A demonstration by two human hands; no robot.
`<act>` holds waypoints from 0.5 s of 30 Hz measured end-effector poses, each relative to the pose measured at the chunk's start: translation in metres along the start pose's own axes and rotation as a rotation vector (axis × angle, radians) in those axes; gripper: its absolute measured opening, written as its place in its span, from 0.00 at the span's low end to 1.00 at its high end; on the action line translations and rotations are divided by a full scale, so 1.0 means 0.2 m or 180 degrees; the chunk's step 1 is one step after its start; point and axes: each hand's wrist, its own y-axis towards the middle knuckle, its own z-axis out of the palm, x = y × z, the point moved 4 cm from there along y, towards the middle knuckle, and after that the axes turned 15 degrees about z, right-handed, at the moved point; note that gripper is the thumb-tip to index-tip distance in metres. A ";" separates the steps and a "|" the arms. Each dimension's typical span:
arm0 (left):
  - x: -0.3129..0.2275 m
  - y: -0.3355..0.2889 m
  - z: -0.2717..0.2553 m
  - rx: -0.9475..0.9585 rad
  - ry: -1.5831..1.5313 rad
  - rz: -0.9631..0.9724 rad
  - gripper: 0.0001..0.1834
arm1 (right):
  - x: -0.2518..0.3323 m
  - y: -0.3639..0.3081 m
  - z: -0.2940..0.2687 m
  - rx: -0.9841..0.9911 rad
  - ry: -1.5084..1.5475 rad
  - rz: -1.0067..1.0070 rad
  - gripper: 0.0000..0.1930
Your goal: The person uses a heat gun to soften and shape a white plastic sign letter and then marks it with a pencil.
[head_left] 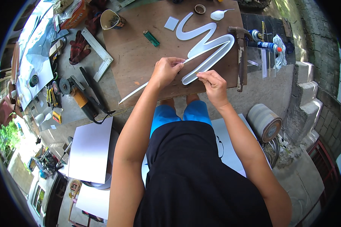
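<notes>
A white curved letter shape (196,34) lies on the brown board (136,60), with a thin raised wall along part of its right-hand loop. My left hand (166,72) pinches a long thin white strip (134,92). One end of the strip runs up to the letter's loop, and the loose end reaches down to the board's near left edge. Close to the loop's lower end, my right hand (215,86) is closed in a pinch. Whatever its fingertips hold is too small to make out.
Around the letter lie a hammer (241,56), a green lighter (151,38), a white nozzle bottle (218,15), a tape roll (200,9) and a cup (110,19). An angle grinder (79,99) and a metal square (101,58) are at left; a torch canister (268,45) is at right.
</notes>
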 end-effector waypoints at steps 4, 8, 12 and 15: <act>-0.01 0.01 0.00 0.0032 0.0015 0.0018 0.17 | 0.00 0.00 0.00 0.0055 -0.0021 -0.0022 0.10; 0.00 0.00 0.00 -0.0009 0.0001 0.0002 0.17 | 0.01 0.00 -0.02 0.0112 0.0016 0.0040 0.10; 0.00 0.00 0.00 0.0021 0.0021 0.0022 0.17 | 0.09 0.00 -0.08 -0.0017 -0.0045 -0.0007 0.07; 0.00 0.00 0.00 0.0028 0.0063 0.0028 0.17 | 0.17 0.04 -0.14 -0.0159 -0.0302 0.0002 0.05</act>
